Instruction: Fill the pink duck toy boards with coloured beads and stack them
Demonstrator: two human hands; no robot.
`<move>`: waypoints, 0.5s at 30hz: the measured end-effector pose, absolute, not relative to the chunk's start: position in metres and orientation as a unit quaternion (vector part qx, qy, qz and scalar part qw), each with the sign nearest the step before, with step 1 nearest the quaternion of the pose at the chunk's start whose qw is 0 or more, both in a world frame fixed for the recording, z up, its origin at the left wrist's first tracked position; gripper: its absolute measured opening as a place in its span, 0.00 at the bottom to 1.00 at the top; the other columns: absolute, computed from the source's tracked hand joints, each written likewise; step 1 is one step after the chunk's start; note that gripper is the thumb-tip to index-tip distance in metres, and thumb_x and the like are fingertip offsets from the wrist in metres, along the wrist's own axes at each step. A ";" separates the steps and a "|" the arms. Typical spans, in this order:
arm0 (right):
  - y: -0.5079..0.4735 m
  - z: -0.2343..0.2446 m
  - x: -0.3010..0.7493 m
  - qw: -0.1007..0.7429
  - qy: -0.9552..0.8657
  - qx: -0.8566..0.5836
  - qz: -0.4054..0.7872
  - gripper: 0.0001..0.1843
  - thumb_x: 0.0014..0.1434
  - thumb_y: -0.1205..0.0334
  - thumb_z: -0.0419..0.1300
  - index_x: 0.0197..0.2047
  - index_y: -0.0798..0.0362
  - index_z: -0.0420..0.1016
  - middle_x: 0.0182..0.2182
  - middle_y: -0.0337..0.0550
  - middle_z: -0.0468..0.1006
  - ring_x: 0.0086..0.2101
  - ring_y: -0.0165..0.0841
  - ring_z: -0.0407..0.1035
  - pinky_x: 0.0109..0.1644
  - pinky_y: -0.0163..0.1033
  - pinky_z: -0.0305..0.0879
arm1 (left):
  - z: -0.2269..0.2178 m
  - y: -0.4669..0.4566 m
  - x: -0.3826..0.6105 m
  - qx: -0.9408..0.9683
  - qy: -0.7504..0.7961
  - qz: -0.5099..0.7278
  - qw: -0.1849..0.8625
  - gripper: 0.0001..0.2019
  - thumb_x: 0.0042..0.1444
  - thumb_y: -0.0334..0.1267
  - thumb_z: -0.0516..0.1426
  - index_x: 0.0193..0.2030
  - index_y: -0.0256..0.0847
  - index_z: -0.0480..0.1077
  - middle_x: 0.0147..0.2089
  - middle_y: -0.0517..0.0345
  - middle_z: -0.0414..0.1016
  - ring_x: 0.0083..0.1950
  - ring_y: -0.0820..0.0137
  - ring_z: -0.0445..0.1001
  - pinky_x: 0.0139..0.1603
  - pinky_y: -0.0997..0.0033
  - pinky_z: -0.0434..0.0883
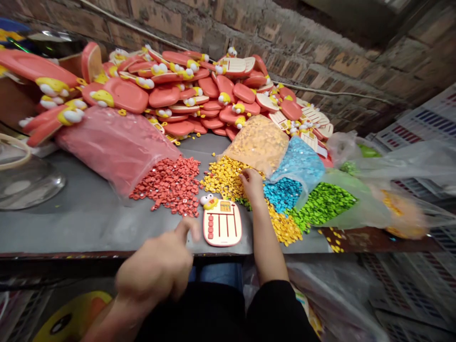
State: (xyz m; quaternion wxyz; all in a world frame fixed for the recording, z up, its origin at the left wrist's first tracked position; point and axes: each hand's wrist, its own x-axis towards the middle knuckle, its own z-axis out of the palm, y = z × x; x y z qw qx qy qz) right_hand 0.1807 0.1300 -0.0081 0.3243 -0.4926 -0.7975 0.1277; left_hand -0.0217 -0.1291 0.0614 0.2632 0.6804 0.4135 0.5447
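Note:
A cream board with a red rim and a duck-like head lies on the grey table; red pieces fill its leftmost slot and the other slots look bare. My left hand, blurred, is just left of and nearer than the board, its fingers curled with the foremost bent toward it; what they hold, if anything, is hidden. My right hand reaches past the board's right side to the pile of small yellow pieces, fingertips pinched together at its surface. Whether a piece is between them cannot be made out.
Red pieces spill from a bag on the left. Blue pieces and green pieces lie right, beside their bags. Stacked red boards line the brick wall. A clear container stands at the left.

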 end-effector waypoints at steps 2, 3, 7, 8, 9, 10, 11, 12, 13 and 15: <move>0.128 -0.005 0.180 0.332 -0.794 -0.492 0.135 0.07 0.58 0.63 0.56 0.35 0.54 0.75 0.34 0.49 0.77 0.37 0.41 0.69 0.44 0.44 0.65 | 0.062 -0.098 -0.023 0.696 0.322 0.577 0.282 0.29 0.67 0.58 0.39 0.21 0.43 0.60 0.17 0.67 0.62 0.18 0.74 0.59 0.53 0.51 0.67; 0.127 -0.003 0.180 0.335 -0.793 -0.489 0.139 0.07 0.58 0.63 0.56 0.35 0.54 0.75 0.34 0.49 0.77 0.37 0.41 0.70 0.44 0.44 0.65 | 0.062 -0.080 -0.024 0.708 0.296 0.567 0.298 0.30 0.64 0.64 0.40 0.21 0.42 0.57 0.17 0.67 0.62 0.19 0.74 0.59 0.53 0.52 0.66; 0.124 0.000 0.177 0.349 -0.786 -0.481 0.171 0.05 0.57 0.64 0.57 0.32 0.52 0.75 0.34 0.47 0.75 0.36 0.39 0.70 0.43 0.44 0.66 | 0.063 -0.012 -0.030 0.834 0.430 0.259 0.227 0.17 0.62 0.53 0.53 0.33 0.41 0.65 0.31 0.61 0.71 0.36 0.67 0.68 0.51 0.59 0.60; 0.123 0.001 0.177 0.356 -0.782 -0.478 0.184 0.05 0.56 0.64 0.57 0.32 0.52 0.75 0.34 0.47 0.75 0.36 0.39 0.70 0.43 0.43 0.67 | 0.062 -0.001 -0.031 0.855 0.436 0.197 0.198 0.12 0.61 0.49 0.55 0.37 0.41 0.67 0.36 0.59 0.73 0.39 0.66 0.69 0.51 0.59 0.58; 0.122 0.002 0.176 0.363 -0.778 -0.473 0.199 0.06 0.56 0.64 0.57 0.32 0.52 0.75 0.35 0.47 0.75 0.36 0.38 0.70 0.42 0.43 0.68 | 0.059 0.008 -0.033 0.869 0.438 0.153 0.174 0.11 0.58 0.46 0.58 0.41 0.42 0.68 0.40 0.58 0.73 0.44 0.64 0.70 0.52 0.59 0.57; 0.121 0.004 0.176 0.370 -0.774 -0.466 0.216 0.06 0.56 0.64 0.56 0.33 0.52 0.75 0.36 0.47 0.74 0.36 0.38 0.70 0.40 0.42 0.69 | 0.055 0.014 -0.034 0.878 0.434 0.123 0.159 0.13 0.56 0.44 0.60 0.45 0.43 0.68 0.45 0.56 0.74 0.48 0.62 0.69 0.54 0.59 0.55; 0.119 0.007 0.177 0.376 -0.773 -0.455 0.233 0.07 0.56 0.64 0.56 0.34 0.52 0.76 0.37 0.48 0.74 0.36 0.37 0.71 0.39 0.41 0.69 | 0.051 0.018 -0.036 0.884 0.430 0.098 0.154 0.18 0.53 0.44 0.62 0.48 0.44 0.67 0.48 0.55 0.73 0.52 0.60 0.68 0.54 0.60 0.55; 0.117 0.010 0.178 0.381 -0.772 -0.443 0.249 0.08 0.57 0.63 0.55 0.35 0.52 0.76 0.37 0.48 0.74 0.37 0.37 0.71 0.37 0.40 0.70 | 0.047 0.020 -0.039 0.889 0.422 0.083 0.155 0.21 0.50 0.44 0.64 0.50 0.45 0.67 0.50 0.55 0.73 0.54 0.59 0.67 0.54 0.61 0.55; 0.114 0.015 0.180 0.383 -0.774 -0.430 0.263 0.09 0.57 0.63 0.55 0.36 0.52 0.76 0.38 0.47 0.74 0.38 0.37 0.71 0.37 0.39 0.70 | 0.042 0.020 -0.042 0.893 0.413 0.074 0.163 0.23 0.49 0.45 0.65 0.51 0.46 0.67 0.52 0.55 0.72 0.55 0.59 0.66 0.54 0.62 0.54; 0.107 0.026 0.185 0.376 -0.784 -0.404 0.283 0.09 0.58 0.63 0.55 0.37 0.52 0.76 0.38 0.47 0.74 0.38 0.36 0.71 0.37 0.38 0.70 | 0.034 0.019 -0.048 0.896 0.397 0.077 0.182 0.25 0.49 0.45 0.65 0.54 0.48 0.67 0.55 0.56 0.72 0.57 0.59 0.65 0.54 0.63 0.54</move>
